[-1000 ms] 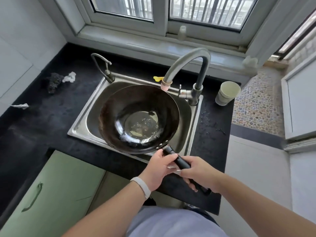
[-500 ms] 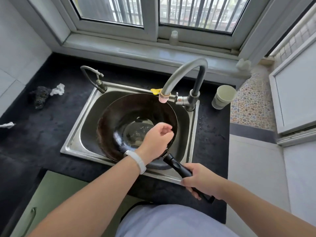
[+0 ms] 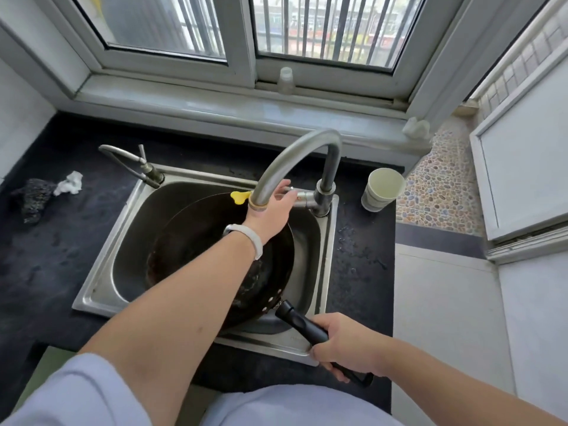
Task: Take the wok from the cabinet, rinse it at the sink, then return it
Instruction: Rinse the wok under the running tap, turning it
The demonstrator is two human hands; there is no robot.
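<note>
The dark wok (image 3: 196, 238) lies tilted inside the steel sink (image 3: 101, 290), its black handle (image 3: 299, 321) sticking out over the front right rim. My right hand (image 3: 344, 342) grips that handle near its end. My left hand (image 3: 273, 210) reaches across the wok to the faucet lever (image 3: 302, 196), thumb above it and fingers at it, partly hidden behind the curved spout (image 3: 295, 149). No water is seen running.
A paper cup (image 3: 382, 189) stands on the black counter right of the faucet. A small second tap (image 3: 135, 164) sits at the sink's back left. A dark scrubber (image 3: 32, 195) and crumpled tissue (image 3: 69, 184) lie at left. A white door (image 3: 522, 149) stands at right.
My left hand let go of the wok handle, passed over the wok and reached the faucet lever. My right hand kept its grip, and the wok sank lower into the sink.
</note>
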